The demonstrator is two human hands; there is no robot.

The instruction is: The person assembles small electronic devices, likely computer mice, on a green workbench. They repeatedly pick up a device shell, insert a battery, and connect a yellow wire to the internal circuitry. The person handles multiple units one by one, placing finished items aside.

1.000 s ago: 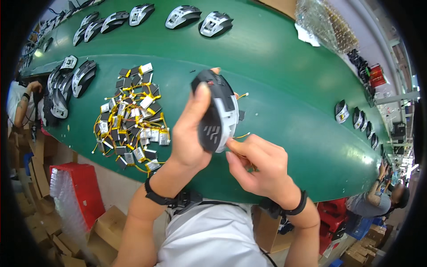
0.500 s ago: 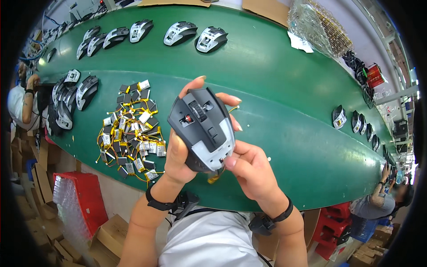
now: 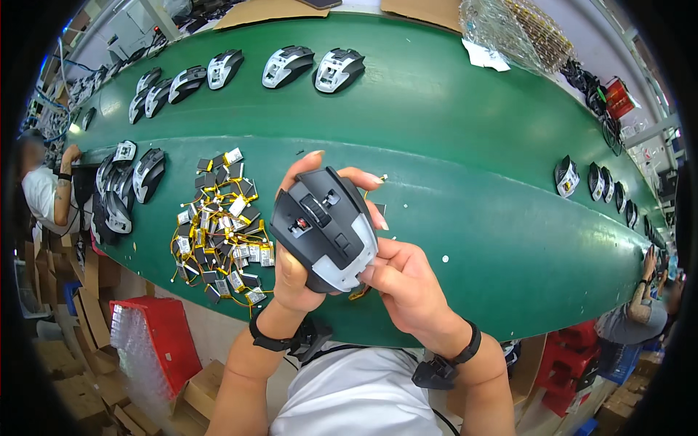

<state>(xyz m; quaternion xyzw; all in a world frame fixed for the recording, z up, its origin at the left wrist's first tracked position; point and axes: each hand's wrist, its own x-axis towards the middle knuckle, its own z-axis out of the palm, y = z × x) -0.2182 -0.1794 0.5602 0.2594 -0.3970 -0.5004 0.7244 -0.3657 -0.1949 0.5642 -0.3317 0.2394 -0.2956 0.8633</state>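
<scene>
A black and grey computer mouse (image 3: 342, 243) with open slots in its top shell lies across my left hand (image 3: 294, 280), whose fingers wrap its sides. Its scroll wheel points away from me. My right hand (image 3: 403, 283) pinches the rear right corner of the shell, thumb on top and fingers partly hidden below. Under that corner a yellow-taped piece with a lead (image 3: 358, 292) peeks out; most of it is covered. A small white connector on a yellow wire (image 3: 384, 178) shows past my left fingertips. To the left lies a heap of small battery packs (image 3: 222, 225) with wires.
More mice (image 3: 339, 70) stand in a row along the far side of the green bench (image 3: 451, 152), with others (image 3: 566, 176) at the right. A cluster of mice (image 3: 149, 174) sits left of the batteries. Co-workers (image 3: 54, 192) sit at both ends. A red crate (image 3: 171, 341) stands below.
The mouse and both hands sit slightly lower in the picture, and the yellow-taped piece shows less below the shell. My right thumb stays at the rear corner. The whole view has shifted a little.
</scene>
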